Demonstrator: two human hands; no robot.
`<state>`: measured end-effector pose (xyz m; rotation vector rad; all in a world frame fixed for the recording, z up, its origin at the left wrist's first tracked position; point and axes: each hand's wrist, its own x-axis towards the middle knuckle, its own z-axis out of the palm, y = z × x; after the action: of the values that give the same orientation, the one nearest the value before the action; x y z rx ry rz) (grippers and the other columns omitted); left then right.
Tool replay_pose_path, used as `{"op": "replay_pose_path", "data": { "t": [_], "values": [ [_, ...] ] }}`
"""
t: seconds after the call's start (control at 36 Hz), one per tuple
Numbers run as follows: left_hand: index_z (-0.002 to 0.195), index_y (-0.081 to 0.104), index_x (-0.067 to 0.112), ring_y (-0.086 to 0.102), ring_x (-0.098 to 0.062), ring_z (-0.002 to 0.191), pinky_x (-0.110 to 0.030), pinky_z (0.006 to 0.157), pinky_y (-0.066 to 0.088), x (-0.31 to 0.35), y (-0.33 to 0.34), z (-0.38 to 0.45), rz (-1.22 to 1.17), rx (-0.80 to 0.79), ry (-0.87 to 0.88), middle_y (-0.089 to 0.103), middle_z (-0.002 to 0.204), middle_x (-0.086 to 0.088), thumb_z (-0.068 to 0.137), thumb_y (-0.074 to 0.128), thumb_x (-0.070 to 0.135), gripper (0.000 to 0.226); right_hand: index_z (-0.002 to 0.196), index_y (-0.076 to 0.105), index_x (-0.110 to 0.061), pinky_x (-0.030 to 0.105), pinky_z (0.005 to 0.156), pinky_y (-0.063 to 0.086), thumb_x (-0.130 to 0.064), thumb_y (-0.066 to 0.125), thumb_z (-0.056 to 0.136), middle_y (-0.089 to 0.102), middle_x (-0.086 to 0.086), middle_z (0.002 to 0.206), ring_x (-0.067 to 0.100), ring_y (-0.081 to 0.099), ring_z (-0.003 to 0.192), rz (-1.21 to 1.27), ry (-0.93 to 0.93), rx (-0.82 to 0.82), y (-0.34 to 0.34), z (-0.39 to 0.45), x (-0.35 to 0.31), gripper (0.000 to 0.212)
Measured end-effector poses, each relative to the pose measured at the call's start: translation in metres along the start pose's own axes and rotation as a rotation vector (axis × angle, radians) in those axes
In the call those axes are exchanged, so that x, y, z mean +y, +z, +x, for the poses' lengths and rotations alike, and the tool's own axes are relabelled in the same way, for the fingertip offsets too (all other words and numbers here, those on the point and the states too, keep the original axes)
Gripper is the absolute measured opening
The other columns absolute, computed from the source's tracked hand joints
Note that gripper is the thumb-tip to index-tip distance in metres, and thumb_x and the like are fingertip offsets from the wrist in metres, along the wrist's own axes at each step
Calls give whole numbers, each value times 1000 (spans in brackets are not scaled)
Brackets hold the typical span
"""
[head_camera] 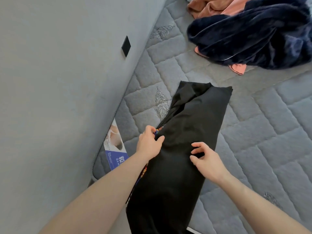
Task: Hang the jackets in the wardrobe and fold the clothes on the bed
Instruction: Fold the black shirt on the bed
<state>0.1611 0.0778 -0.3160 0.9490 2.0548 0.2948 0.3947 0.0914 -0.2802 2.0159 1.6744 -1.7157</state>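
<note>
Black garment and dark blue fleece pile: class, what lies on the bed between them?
Only bare quilted mattress separates the black garment from the dark blue fleece pile, as the head view shows.

Three garments on one mattress [253,132] — one black [185,141], one navy [253,36], one orange [211,5].
</note>
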Motion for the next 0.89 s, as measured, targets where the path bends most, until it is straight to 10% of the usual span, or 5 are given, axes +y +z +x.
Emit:
{"op": "replay_pose_path", "data": {
  "t": [0.33, 0.58, 0.69, 0.89],
  "values": [
    [97, 53, 29, 62, -18, 94, -36, 82, 51, -18, -26, 11, 114, 72, -34, 63, 93, 5, 97, 62, 32, 9, 121, 58, -41, 18, 73, 52, -20, 69, 91, 61, -18, 110, -2, 63, 82, 65, -100, 32, 18, 13, -12, 39],
    [125, 51, 20, 48, -24, 126, -40, 106, 42, 91, -36, 72, 80, -24, 131, 51, 131, -1, 73, 72, 46, 62, 138, 44, -25, 23, 73, 48, -35, 79, 85, 49, -1, 133, 6, 62, 88, 274, -5, 577, -53, 81, -33, 64],
    [149, 33, 19, 38, -28, 139, -49, 112, 39, 138, -24, 96, 124, -187, 90, 39, 150, -4, 65, 77, 69, 107, 153, 28, -21, 48, 107, 47, -45, 79, 84, 42, 7, 151, 29, 51, 132, 302, 160, 535, -78, 108, -37, 90],
    [156, 4, 19, 39, -36, 141, -51, 109, 44, 163, -3, 121, 113, -296, -85, 29, 157, -14, 57, 93, 54, 138, 160, 18, -25, 41, 106, 43, -56, 80, 79, 40, 4, 158, 29, 46, 140, 458, 204, 378, -90, 135, -47, 107]
  ]
}}
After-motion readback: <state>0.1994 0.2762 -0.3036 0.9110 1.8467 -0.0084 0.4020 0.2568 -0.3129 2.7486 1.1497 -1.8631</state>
